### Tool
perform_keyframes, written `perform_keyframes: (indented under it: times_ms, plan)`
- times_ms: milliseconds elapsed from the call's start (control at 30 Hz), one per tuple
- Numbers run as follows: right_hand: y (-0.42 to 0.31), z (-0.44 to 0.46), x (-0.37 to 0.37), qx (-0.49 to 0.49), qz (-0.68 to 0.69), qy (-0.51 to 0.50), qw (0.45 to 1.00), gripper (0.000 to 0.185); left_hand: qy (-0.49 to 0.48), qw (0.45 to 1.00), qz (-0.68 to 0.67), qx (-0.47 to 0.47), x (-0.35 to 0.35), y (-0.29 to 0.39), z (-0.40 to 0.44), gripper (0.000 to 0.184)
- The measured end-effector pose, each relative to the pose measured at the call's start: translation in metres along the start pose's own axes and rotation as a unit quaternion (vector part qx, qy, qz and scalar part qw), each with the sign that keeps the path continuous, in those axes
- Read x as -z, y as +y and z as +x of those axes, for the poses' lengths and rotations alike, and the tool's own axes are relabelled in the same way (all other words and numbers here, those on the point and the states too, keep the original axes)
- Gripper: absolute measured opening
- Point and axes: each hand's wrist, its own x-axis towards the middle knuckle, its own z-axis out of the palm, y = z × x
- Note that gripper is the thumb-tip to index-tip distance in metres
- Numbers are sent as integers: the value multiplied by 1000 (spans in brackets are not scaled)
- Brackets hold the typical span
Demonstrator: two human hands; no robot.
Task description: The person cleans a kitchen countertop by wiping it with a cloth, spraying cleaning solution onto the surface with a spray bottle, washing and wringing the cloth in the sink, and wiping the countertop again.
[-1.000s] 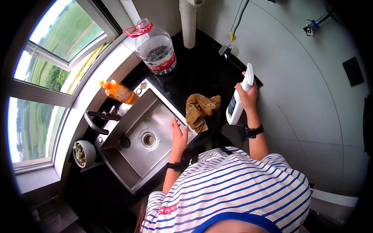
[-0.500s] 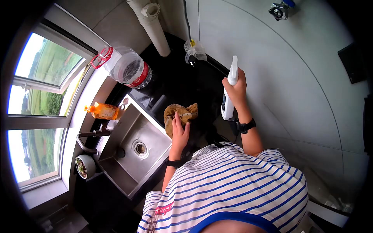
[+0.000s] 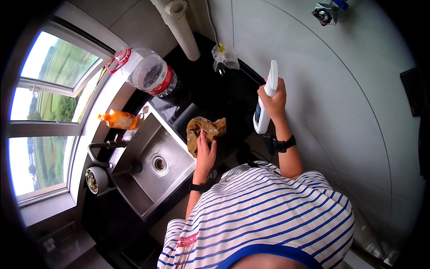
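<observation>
A crumpled brown cloth (image 3: 207, 127) with a pale dotted strip lies on the black counter beside the sink. My left hand (image 3: 205, 154) rests on it, two fingers stretched out over the fabric and the thumb apart on the right; the remaining fingers are hard to see. Wrapped around the neck of a white spray bottle (image 3: 263, 117) is my right hand (image 3: 274, 102), holding it upright at the counter's right edge. Part of a dark label shows on the bottle's left side. Whether a finger is on the trigger is hidden.
A steel sink (image 3: 142, 179) with a dark faucet (image 3: 101, 145) is on the left. Around it stand an orange bottle (image 3: 120, 120), a large clear jug (image 3: 154, 76) and a potted plant (image 3: 98, 180). Behind are a white pipe (image 3: 181, 33) and a plastic bag (image 3: 225, 57). A tiled wall bounds the right.
The view has shifted slightly, so the sink and window sit higher. The spray bottle is a little higher and tilted a bit more. My left hand stays on the cloth.
</observation>
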Motion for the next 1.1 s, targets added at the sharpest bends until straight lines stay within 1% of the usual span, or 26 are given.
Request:
perform_keyframes:
  times_ms: [33, 67, 100, 133, 167, 200, 300, 400, 433, 567, 667, 733, 767, 833, 867, 933, 967, 1000, 1067, 1100]
  plan:
    - [0, 2, 1, -20, 60, -45, 997, 48, 3, 1000, 2, -4, -2, 0, 0, 64]
    - [-1, 4, 4, -21, 61, -48, 997, 48, 5, 1000, 2, -1, -3, 0, -1, 64]
    - [-15, 9, 8, -41, 159, -131, 978, 48, 3, 1000, 2, -4, -4, 0, -1, 64]
    - [-22, 12, 10, -61, 256, -212, 941, 49, 2, 1000, 2, -8, -4, 0, -1, 64]
    - [-17, 14, 8, -63, 289, -228, 928, 52, 5, 1000, 3, -6, -4, 0, 0, 64]
    - [-16, 17, 7, -63, 290, -231, 927, 52, 7, 1000, 18, -11, -5, 0, 0, 64]
    - [-20, 22, 8, -88, 399, -226, 884, 53, 12, 999, 30, -10, -7, 0, 1, 65]
    - [-16, 27, 11, -93, 394, -218, 888, 56, 14, 1000, 24, -4, -9, -1, 0, 65]
    - [-17, 27, 11, -91, 396, -209, 889, 52, 15, 1000, 24, -5, -10, -1, 0, 65]
    - [-4, 29, 12, -89, 391, -228, 887, 48, 13, 999, 29, -1, -14, 1, 3, 65]
    - [-17, 30, 14, -88, 405, -242, 877, 50, 12, 999, 37, 4, -17, 7, 7, 64]
    - [-26, 31, 16, -93, 411, -228, 878, 54, 28, 998, 42, -23, -20, 8, 10, 64]
    - [-25, 30, 17, -94, 410, -229, 878, 54, 28, 999, 41, -22, -21, 9, 11, 64]
    - [-19, 28, 18, -93, 342, -179, 918, 57, 28, 998, 54, -35, -22, 13, 13, 64]
    - [-15, 26, 18, -93, 342, -179, 918, 57, 28, 998, 54, -35, -22, 15, 14, 64]
    - [-10, 22, 20, -76, 238, -115, 961, 55, 19, 998, 53, -21, -24, 18, 16, 64]
    - [-10, 19, 19, -58, 230, -78, 968, 51, 18, 998, 53, -21, -26, 18, 17, 64]
    - [-8, 20, 20, -59, 229, -77, 969, 51, 17, 998, 54, -21, -28, 18, 18, 64]
    - [4, 22, 22, 15, 64, -14, 998, 50, 14, 998, 55, -22, -30, 19, 21, 64]
    - [11, 23, 22, 19, 46, 0, 999, 45, 12, 998, 57, -24, -32, 20, 23, 64]
